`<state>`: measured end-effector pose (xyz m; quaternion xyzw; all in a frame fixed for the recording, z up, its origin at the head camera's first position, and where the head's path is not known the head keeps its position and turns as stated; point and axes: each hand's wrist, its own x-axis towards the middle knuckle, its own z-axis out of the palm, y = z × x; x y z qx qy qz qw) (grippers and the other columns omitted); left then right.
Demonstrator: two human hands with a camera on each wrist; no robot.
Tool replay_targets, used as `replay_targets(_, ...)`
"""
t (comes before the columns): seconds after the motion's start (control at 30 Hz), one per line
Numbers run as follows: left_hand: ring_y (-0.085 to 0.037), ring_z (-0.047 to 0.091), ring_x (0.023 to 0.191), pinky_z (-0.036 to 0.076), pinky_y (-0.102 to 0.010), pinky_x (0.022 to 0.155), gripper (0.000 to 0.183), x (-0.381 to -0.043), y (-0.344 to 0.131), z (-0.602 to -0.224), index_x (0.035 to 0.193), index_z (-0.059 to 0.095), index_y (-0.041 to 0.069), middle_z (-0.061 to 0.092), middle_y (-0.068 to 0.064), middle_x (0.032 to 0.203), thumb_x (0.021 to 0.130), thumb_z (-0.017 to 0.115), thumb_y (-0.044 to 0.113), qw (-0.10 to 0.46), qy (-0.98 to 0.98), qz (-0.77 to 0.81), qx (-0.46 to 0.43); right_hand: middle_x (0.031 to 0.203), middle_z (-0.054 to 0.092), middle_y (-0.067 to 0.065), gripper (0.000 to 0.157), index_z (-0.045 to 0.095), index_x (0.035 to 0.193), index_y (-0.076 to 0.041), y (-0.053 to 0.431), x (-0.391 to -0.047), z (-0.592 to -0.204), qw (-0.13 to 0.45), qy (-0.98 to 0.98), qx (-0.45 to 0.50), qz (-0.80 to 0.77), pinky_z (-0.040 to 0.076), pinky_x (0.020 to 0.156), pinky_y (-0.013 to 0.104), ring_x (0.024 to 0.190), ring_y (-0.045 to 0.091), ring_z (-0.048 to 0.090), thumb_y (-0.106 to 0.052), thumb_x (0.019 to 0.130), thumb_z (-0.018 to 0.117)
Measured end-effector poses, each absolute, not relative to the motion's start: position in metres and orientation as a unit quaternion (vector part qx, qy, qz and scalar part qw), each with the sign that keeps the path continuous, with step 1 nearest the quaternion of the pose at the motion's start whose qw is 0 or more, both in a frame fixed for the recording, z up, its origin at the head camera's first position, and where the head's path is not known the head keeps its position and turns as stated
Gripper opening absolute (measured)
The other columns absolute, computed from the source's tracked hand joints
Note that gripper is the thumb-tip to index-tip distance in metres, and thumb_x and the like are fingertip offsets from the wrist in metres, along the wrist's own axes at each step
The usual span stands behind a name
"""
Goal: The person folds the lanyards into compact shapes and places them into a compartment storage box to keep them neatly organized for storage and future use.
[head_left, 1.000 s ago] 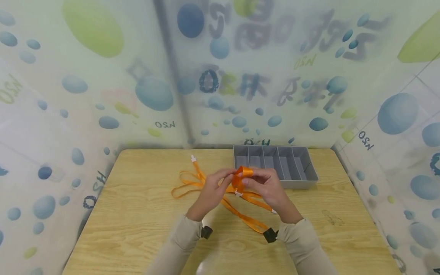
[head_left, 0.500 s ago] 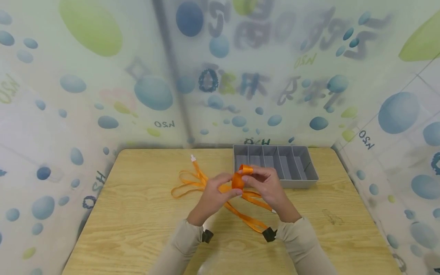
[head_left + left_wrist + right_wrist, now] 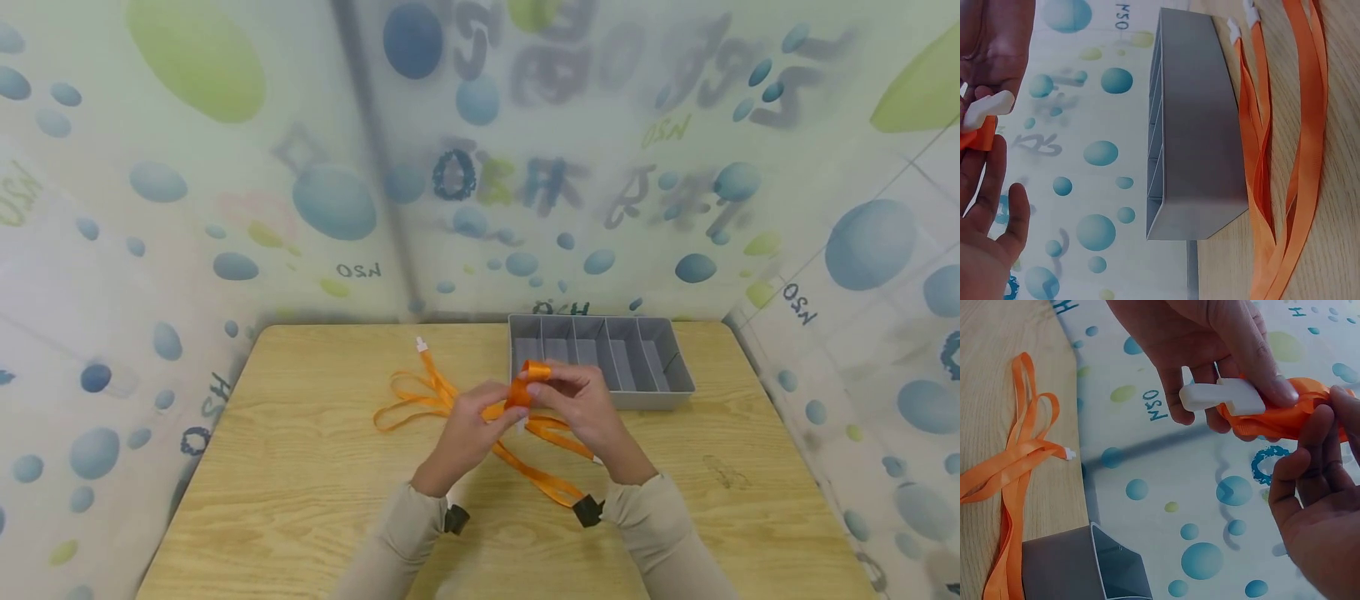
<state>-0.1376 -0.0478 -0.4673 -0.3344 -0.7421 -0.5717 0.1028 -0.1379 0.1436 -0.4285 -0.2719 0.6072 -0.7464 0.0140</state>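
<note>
Both hands hold an orange lanyard (image 3: 519, 390) above the table, its band folded into a small loop. My left hand (image 3: 467, 427) pinches the loop's left side between thumb and fingers. Against the loop's right side, my right hand (image 3: 588, 410) pinches the band with its thumb and fingertips. A white plastic clip (image 3: 1222, 399) sticks out from the folded band beside the left hand in the right wrist view. The same clip (image 3: 988, 111) shows between the two hands at the edge of the left wrist view. The fingers hide part of the band.
More orange lanyards (image 3: 536, 477) lie spread on the wooden table (image 3: 300, 500) under and left of the hands, several ends bearing white clips. A grey divided box (image 3: 652, 402) stands behind the right hand at the table's back edge. A patterned curtain (image 3: 480, 242) rises behind the table.
The left hand's grip has shifted from the loop's upper part to its lower left side. The loop now looks smaller and tighter. The right hand keeps almost the same place.
</note>
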Motion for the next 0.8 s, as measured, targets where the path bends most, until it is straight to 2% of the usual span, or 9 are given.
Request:
replay_targets(0.27,-0.020,0.068,0.087,0.056,-0.033,0.078,0.012,-0.1365,-0.0471,-0.4662,0.099,0.077,0.002,0.073,-0.007,0.095,0.090,0.070,0.007,0.123,-0.748,-0.575,-0.306,0.104,0.070,0.009,0.023,0.065,0.110,0.018,0.1422,-0.1358,-0.4285,0.011,0.617,-0.246,-0.748,0.058,0.079,0.040,0.092,0.022,0.070,0.002,0.094,0.065)
replay_targets(0.4,-0.020,0.068,0.083,0.056,-0.033,0.075,0.009,-0.1362,-0.0476,-0.4658,0.094,0.077,0.002,0.073,-0.007,0.091,0.090,0.071,0.009,0.129,-0.757,-0.568,-0.297,0.103,0.060,0.011,0.024,0.064,0.111,0.021,0.1406,-0.1346,-0.4286,-0.004,0.622,-0.225,-0.750,0.058,0.079,0.040,0.093,0.019,0.064,0.005,0.093,0.065)
replay_targets(0.53,-0.017,0.067,0.084,0.055,-0.032,0.076,0.010,-0.1353,-0.0482,-0.4655,0.092,0.077,0.003,0.073,-0.004,0.089,0.090,0.072,0.011,0.121,-0.767,-0.562,-0.286,0.110,0.054,0.011,0.022,0.065,0.108,0.021,0.1397,-0.1340,-0.4288,-0.019,0.637,-0.204,-0.743,0.059,0.079,0.039,0.091,0.017,0.062,0.006,0.092,0.065)
replay_targets(0.67,-0.016,0.067,0.084,0.056,-0.032,0.076,0.010,-0.1343,-0.0483,-0.4656,0.092,0.077,0.002,0.073,-0.004,0.090,0.090,0.072,0.011,0.112,-0.773,-0.559,-0.278,0.115,0.062,0.011,0.019,0.067,0.106,0.019,0.1398,-0.1338,-0.4296,-0.022,0.644,-0.199,-0.738,0.059,0.077,0.040,0.092,0.020,0.068,0.006,0.092,0.066)
replay_targets(0.8,-0.015,0.067,0.083,0.056,-0.031,0.075,0.010,-0.1339,-0.0480,-0.4662,0.092,0.077,0.002,0.073,-0.005,0.091,0.090,0.073,0.011,0.105,-0.779,-0.555,-0.271,0.110,0.071,0.015,0.020,0.068,0.109,0.016,0.1405,-0.1333,-0.4305,-0.023,0.657,-0.197,-0.727,0.059,0.076,0.039,0.090,0.020,0.070,0.005,0.092,0.066)
